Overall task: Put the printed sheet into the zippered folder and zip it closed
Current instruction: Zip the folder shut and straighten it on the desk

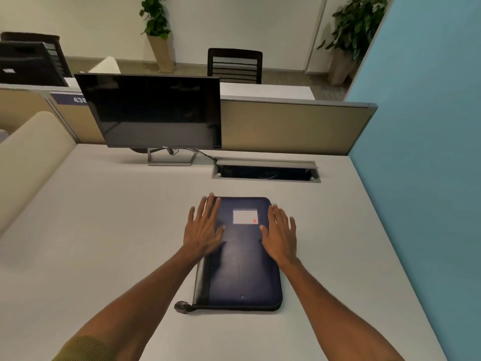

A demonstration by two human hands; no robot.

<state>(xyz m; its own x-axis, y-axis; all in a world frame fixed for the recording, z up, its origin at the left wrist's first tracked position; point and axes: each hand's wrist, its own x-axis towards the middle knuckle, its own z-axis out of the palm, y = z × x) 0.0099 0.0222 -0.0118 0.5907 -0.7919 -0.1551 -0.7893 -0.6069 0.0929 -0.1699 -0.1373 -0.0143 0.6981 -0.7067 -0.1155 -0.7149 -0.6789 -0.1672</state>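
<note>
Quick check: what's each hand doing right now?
Left hand: open, fingers straight, flat on the left edge of the folder.
Right hand: open, fingers straight, flat on its right edge.

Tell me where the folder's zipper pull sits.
Head view, lower centre: the zipper pull lies on the desk, just off the folder's near-left corner, nearer than the left hand.

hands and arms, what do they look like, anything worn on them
The left hand and right hand are bare: no gloves, rings or watch show. An olive-green ribbed sleeve ends above the left forearm at the bottom edge. The right forearm is uncovered as far as it shows.
</note>
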